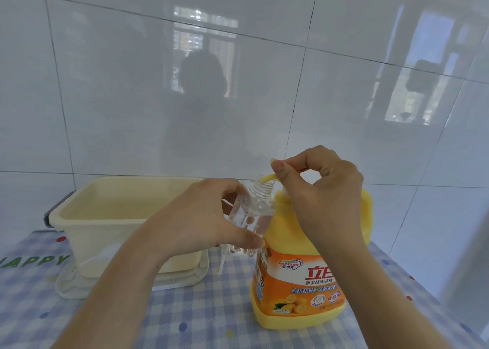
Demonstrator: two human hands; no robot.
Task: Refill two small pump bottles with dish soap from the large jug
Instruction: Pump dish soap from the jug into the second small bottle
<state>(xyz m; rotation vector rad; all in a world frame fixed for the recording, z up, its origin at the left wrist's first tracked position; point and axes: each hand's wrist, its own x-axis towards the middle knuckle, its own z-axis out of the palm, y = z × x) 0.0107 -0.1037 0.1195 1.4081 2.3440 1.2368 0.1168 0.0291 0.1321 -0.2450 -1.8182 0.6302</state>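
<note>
While the left hand [203, 216] grips a clear bottle [251, 216] tilted against the jug [304, 277], the right hand [322, 187] pinches the jug's yellow spout [268, 178]. The spout meets the bottle's mouth. A cream tub [105, 216] sits left on the desk [206, 317].

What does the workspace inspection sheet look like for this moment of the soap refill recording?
Surface: table under a blue checked cloth with dots.
Job's things: yellow jug stands upright; its yellow spout points into the neck of a clear small bottle, held tilted beside it. Second bottle: not made out.
Clutter: cream tub on a cream tray, left of the jug.
Grippers: left hand wraps the small bottle; right hand sits on the jug's pump top, fingers at the spout.
Cables: nothing seen.
Surroundings: glossy white tiled wall with window reflections.
</note>
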